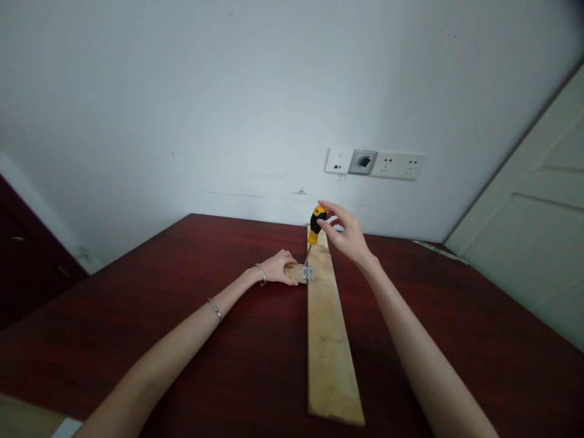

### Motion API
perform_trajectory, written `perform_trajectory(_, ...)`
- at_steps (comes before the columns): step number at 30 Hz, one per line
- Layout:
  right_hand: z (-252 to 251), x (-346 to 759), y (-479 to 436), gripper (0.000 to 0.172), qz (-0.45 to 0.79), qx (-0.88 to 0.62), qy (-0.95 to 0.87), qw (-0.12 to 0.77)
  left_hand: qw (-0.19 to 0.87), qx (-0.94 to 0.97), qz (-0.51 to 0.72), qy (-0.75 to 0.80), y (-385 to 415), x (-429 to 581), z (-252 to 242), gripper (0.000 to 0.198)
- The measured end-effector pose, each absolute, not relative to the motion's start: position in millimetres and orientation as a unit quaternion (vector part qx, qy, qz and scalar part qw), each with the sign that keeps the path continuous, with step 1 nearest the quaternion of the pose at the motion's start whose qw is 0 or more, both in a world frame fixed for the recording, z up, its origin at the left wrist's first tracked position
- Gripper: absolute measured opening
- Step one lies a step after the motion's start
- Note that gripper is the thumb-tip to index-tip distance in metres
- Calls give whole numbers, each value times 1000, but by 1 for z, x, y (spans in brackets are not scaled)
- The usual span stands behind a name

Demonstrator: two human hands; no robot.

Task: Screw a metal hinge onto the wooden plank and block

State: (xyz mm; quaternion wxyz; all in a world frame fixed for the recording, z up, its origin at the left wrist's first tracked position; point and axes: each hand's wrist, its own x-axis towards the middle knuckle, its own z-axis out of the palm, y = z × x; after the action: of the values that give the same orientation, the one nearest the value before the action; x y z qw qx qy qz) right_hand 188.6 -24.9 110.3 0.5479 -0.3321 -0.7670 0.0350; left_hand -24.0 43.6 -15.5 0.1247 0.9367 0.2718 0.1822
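A long pale wooden board (327,328) lies lengthwise on the dark red table (237,365). Against its left edge sits a small wooden block (295,274), gripped at its left end by my left hand (277,267). A silver metal hinge (307,272) spans the joint between block and board. My right hand (345,234) holds the yellow and black handle of a screwdriver (316,225) between thumb and fingers. The screwdriver is tilted, its shaft pointing down to the hinge. Any screw under the tip is too small to make out.
A pale wall (228,121) with a row of sockets (396,165) rises behind the table. A white panelled door (538,213) stands at the right. A thin strip (440,251) lies near the table's back right edge.
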Motion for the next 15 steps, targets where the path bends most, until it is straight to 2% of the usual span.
perform_trajectory(7,105,183,-23,33,64,-346,-737,577,126,933,189,278,41,-24,-13,65)
perform_trajectory(15,103,186,-22,44,90,-323,-763,553,134,931,196,276,40,-23,-13,66)
